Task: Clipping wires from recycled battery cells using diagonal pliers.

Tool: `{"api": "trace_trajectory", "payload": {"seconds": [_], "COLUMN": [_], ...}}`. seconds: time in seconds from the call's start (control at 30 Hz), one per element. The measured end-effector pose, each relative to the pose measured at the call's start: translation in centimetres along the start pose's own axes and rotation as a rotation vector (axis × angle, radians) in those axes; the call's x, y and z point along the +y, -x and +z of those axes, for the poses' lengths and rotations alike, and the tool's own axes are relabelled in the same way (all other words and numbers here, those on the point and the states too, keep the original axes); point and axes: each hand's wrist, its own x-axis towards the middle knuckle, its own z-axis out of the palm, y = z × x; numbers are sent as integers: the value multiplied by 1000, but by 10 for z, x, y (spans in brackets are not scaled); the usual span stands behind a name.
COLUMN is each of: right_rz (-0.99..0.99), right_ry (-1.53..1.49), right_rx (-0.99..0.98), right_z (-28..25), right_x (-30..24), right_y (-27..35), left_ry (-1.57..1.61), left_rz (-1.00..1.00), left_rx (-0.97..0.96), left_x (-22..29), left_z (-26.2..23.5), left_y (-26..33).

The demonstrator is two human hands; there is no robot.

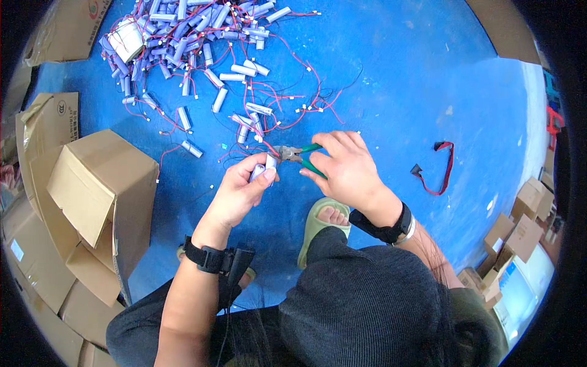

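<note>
Presently my left hand (241, 186) is closed around a small lavender cylindrical cell (262, 170), thumb and fingers pinching it near its top end, held above the blue floor (397, 92) just ahead of my knees. My right hand (345, 168) is wrapped around the green handles of a pair of cutting pliers (296, 154), whose nose points left and meets the cell's top, where a thin red lead appears to leave it. Whether the blades have closed on the lead I cannot tell; the contact point is too small to read.

Judged step: trimming the lead off the held cell. The next move, in my judgement, calls for a steady left grip, blades set square on the wire close to the cell cap, clear of my fingertips, and a firm squeeze.

Further out, a heap of like cells with red and black leads (189, 37) lies at the far left, with stragglers trailing toward my hands. An open cardboard box (101, 183) stands at near left. A red strap (437, 171) lies alone to the right.
</note>
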Motion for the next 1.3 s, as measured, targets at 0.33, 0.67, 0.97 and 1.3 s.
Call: {"api": "trace_trajectory", "payload": {"seconds": [0.33, 0.67, 0.97, 1.3], "right_rz": [463, 189, 30, -104], "right_ry": [-1603, -424, -272, 186], "right_rx": [-837, -259, -121, 192], "right_z": [-8, 2, -1, 1], "right_x": [17, 11, -7, -9], "right_y": [5, 5, 2, -4], "left_ry": [-488, 324, 570, 813], "left_rz": [236, 68, -85, -269], "left_rx": [-107, 363, 346, 472], "left_x": [32, 15, 19, 27], "left_z": [-4, -2, 15, 24], "left_y": [13, 2, 0, 2]}}
